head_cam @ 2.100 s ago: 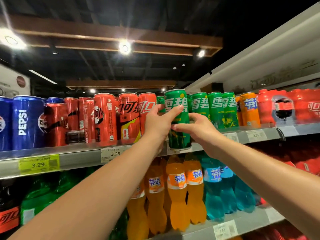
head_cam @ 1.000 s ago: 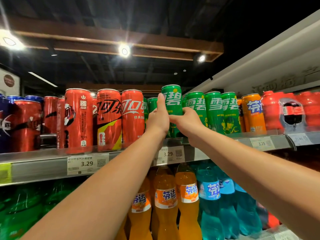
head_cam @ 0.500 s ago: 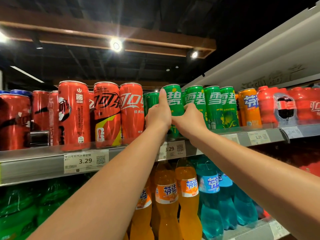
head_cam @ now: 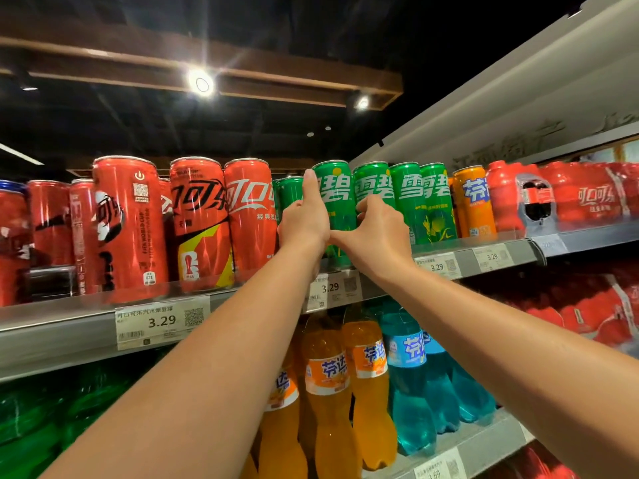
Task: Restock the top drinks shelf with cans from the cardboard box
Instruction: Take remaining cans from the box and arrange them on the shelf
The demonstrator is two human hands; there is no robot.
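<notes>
A tall green can [head_cam: 337, 198] stands upright on the top shelf [head_cam: 511, 252], in line with a row of other green cans [head_cam: 418, 202]. My left hand [head_cam: 304, 219] grips its left side with the thumb pointing up along the can. My right hand [head_cam: 377, 229] presses its right side, fingers curled between it and the neighbouring green can. Another green can [head_cam: 290, 195] sits behind, just left. The cardboard box is out of view.
Red cola cans [head_cam: 197, 219] fill the shelf to the left, an orange can [head_cam: 472, 202] and wrapped red bottle packs [head_cam: 581, 195] to the right. Price tags [head_cam: 162, 321] line the shelf edge. Orange bottles [head_cam: 328, 392] and blue bottles [head_cam: 411, 378] stand on the shelf below.
The green can went from the shelf's front edge back into the row of green cans, both hands staying on it. The view has shifted closer and slightly right.
</notes>
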